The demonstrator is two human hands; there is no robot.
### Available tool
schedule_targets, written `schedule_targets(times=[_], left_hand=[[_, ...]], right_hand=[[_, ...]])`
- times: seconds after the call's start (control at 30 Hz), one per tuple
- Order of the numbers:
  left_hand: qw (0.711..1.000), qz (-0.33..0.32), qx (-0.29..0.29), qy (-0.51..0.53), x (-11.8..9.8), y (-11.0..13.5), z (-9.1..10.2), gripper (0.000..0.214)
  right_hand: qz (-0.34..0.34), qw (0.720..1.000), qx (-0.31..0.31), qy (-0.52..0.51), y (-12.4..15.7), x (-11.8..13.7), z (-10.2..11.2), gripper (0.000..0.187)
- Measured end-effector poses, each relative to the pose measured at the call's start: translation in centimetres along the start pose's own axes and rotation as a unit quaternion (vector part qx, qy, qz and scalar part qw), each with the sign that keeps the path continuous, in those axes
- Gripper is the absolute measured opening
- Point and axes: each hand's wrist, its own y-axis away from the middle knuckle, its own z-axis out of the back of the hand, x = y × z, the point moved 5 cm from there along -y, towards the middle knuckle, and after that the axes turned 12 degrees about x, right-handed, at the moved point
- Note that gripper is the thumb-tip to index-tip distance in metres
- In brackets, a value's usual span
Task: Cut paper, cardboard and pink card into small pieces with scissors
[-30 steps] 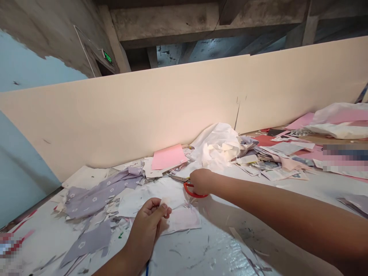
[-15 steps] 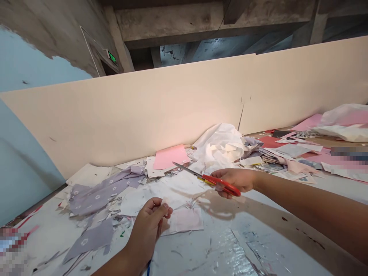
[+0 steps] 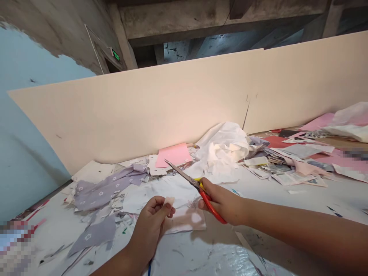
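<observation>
My left hand (image 3: 153,216) is closed, pinching a small pale scrap of fabric (image 3: 169,200) between thumb and fingers. In my right hand (image 3: 220,201) is a pair of scissors (image 3: 211,207) with red and yellow handles. Its blades look closed and point up and left, above the white cloth and apart from the scrap. Below and between my hands lies a pale pinkish fabric piece (image 3: 186,224), partly under the right hand's shadow. A larger white cloth (image 3: 138,199) spreads behind it.
Lilac flowered fabric (image 3: 100,191) and many offcuts lie to the left. A pink sheet (image 3: 174,155) and a crumpled white cloth (image 3: 224,147) rest against the cream board (image 3: 138,111). Stacked fabric pieces (image 3: 287,157) lie at the right.
My right hand has turned the scissors and moved slightly left and down, so the blades point more steeply up. My left hand keeps its pinch on the scrap. The view has shifted slightly.
</observation>
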Motion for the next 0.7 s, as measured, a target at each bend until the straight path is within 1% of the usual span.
schedule_targets(times=[0.1,0.2,0.27,0.33,0.4,0.47,0.5,0.53,0.6,0.63,0.7], left_hand=[[1.0,-0.016,0.001,-0.02,-0.2,0.1,-0.1,0.019],[0.999,-0.019,-0.01,-0.047,-0.6,0.4,-0.3,0.017],[0.996,-0.023,-0.02,-0.078,-0.9,0.7,-0.4,0.017],[0.994,-0.03,-0.027,-0.1,-1.2,0.9,-0.5,0.019],[0.993,-0.042,-0.032,-0.106,-1.3,0.9,-0.5,0.022],[0.992,-0.056,-0.038,-0.107,-1.3,0.9,-0.3,0.024],[0.991,-0.062,-0.039,-0.109,-1.3,0.8,-0.3,0.024],[0.991,-0.067,-0.039,-0.11,-1.3,0.8,-0.2,0.024],[0.991,-0.075,-0.037,-0.109,-1.3,0.8,-0.2,0.023],[0.991,-0.076,-0.035,-0.109,-1.3,0.9,-0.2,0.022],[0.99,-0.075,-0.032,-0.114,-1.4,1.0,-0.3,0.022]], right_hand=[[0.0,0.999,0.043,0.019,0.6,0.5,-0.6,0.026],[-0.015,0.997,0.074,0.027,1.0,0.3,-0.9,0.036],[-0.029,0.995,0.09,0.019,1.1,-0.1,-1.1,0.038],[-0.048,0.996,0.078,0.013,1.1,-0.4,-1.0,0.039],[-0.052,0.998,0.038,0.016,1.1,-0.5,-0.7,0.037],[-0.033,0.999,-0.012,0.03,1.1,-0.3,-0.4,0.032],[-0.022,0.999,-0.026,0.033,1.1,-0.2,-0.3,0.03],[-0.015,0.999,-0.025,0.025,1.0,-0.2,-0.4,0.029],[-0.015,1.0,0.013,-0.013,1.1,-0.2,-0.8,0.03],[-0.019,0.999,0.034,-0.029,1.1,-0.3,-1.0,0.034],[-0.027,0.998,0.048,-0.026,1.3,-0.3,-1.2,0.049]])
